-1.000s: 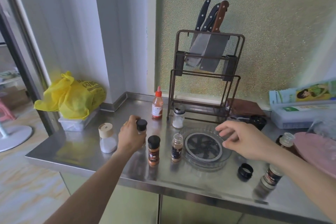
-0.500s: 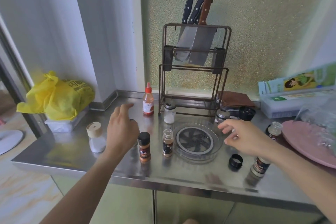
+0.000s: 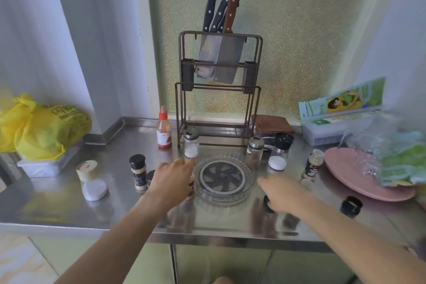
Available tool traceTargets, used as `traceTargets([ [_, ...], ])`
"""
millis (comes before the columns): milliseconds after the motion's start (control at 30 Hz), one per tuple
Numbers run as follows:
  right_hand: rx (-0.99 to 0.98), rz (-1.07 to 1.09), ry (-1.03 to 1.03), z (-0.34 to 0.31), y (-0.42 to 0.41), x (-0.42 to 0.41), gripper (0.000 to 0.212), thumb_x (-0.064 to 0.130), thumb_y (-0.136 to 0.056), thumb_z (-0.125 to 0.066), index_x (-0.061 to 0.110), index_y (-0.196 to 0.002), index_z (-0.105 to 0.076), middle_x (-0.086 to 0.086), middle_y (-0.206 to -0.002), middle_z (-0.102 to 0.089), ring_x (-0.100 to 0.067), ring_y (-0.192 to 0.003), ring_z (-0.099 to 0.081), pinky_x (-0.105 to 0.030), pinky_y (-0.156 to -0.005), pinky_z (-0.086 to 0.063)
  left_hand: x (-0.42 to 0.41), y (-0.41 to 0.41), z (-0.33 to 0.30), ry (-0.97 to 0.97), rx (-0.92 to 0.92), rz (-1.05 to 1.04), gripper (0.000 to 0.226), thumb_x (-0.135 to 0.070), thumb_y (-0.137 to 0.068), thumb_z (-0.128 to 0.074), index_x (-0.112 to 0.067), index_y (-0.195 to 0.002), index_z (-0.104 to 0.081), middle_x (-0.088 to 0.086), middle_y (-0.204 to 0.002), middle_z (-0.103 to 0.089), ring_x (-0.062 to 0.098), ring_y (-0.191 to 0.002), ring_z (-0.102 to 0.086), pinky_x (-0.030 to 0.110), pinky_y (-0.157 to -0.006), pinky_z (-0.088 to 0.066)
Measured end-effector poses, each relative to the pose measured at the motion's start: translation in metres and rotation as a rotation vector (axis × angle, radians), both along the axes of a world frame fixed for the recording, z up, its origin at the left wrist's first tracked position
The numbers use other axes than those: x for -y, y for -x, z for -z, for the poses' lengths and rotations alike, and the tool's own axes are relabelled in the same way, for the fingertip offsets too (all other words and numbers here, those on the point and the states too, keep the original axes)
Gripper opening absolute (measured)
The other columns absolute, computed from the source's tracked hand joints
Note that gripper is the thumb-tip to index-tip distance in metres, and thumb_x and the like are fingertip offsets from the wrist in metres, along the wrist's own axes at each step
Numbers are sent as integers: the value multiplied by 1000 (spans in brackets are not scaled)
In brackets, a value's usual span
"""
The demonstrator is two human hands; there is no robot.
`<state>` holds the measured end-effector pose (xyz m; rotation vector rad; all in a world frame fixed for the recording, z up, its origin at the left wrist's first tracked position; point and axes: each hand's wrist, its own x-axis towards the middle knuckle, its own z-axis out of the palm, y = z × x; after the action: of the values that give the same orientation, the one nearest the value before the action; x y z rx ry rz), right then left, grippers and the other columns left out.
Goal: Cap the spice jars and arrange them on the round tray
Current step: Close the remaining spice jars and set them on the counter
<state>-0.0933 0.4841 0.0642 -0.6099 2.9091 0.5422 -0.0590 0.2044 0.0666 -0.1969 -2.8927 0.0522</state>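
Left hand (image 3: 171, 175) has left the black-capped jar (image 3: 137, 172), now over an uncapped jar; right hand (image 3: 280, 191) reaches a loose cap (image 3: 267, 203). Both open, empty. Seat cap squarely.

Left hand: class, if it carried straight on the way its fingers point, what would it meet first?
Most likely the clear shaker with white powder, which stands just past the left hand. The fingertips look almost at its base, though depth is hard to judge from the head view.
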Motion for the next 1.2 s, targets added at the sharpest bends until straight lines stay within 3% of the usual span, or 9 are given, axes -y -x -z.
traceTargets([
  [133,7,-16,-26,15,3,1,29,3,-90,-62,7,-119,-57,-17,-120,-66,-35,-109,-67,-43,-85,-55,0,2,3,-124,-20,-10,35,-24,-96,-61,-25,-129,-51,0,-113,-66,24,-96,-69,35,-78,-54],
  [300,-19,7,71,3,5,-2,27,4,-93,-58,9,-119,-58,-15,-123,-63,-34,-113,-65,-37,-82,-50,-3,-6,-14,-285,-80,-15,36,-28,-91,-60,-26,-126,-54,-1,-116,-62,24,-93,-67,28,-70,-46],
  [433,-31,34,517,-42,2,0,31,36,-90,-72,28,-120,-66,5,-116,-63,-17,-110,-62,-34,-96,-49,-13,-13,-35,-605,-195,-16,50,-32,-81,-72,-27,-128,-56,-6,-117,-60,18,-96,-64,27,-76,-43],
  [533,21,52,972,-78,-9,9,26,43,-81,-81,34,-105,-73,18,-106,-70,-7,-101,-67,-27,-87,-50,-32,-17,-44,-926,-172,-15,55,-32,-73,-79,-29,-122,-55,-13,-103,-66,7,-89,-66,28,-77,-53],
  [633,25,84,1373,-100,-19,16,27,38,-71,-90,30,-92,-75,10,-95,-77,-9,-92,-71,-29,-86,-54,-57,-20,-45,-1286,-78,4,53,-25,-71,-83,-30,-118,-57,-7,-99,-70,10,-86,-71,33,-79,-61],
  [767,49,109,1653,-111,-23,21,26,18,-70,-92,22,-86,-72,-6,-102,-78,-26,-95,-75,-42,-87,-60,-89,-24,-38,-1712,79,44,44,-13,-74,-85,-24,-113,-66,2,-105,-76,18,-94,-73,30,-63,-62],
  [900,99,116,1696,-111,-24,14,31,-1,-74,-85,22,-88,-71,-9,-104,-77,-18,-90,-76,-33,-81,-59,-107,-29,-35,-1984,217,67,28,-8,-83,-76,-8,-111,-71,13,-101,-79,20,-82,-72,28,-50,-53],
  [1100,239,65,1610,-109,-26,-4,37,-9,-79,-77,16,-106,-72,-1,-104,-80,-16,-100,-74,-26,-87,-53,-120,-31,-33,-2296,356,147,29,-14,-88,-71,4,-111,-73,18,-102,-73,25,-94,-67,36,-87,-60],
  [1200,254,11,1533,-110,-25,-11,43,-13,-80,-74,14,-112,-70,-5,-109,-79,-23,-107,-74,-33,-96,-56,-121,-29,-32,-2414,456,148,33,-19,-87,-72,4,-110,-74,18,-96,-68,24,-82,-66,46,-102,-54],
])
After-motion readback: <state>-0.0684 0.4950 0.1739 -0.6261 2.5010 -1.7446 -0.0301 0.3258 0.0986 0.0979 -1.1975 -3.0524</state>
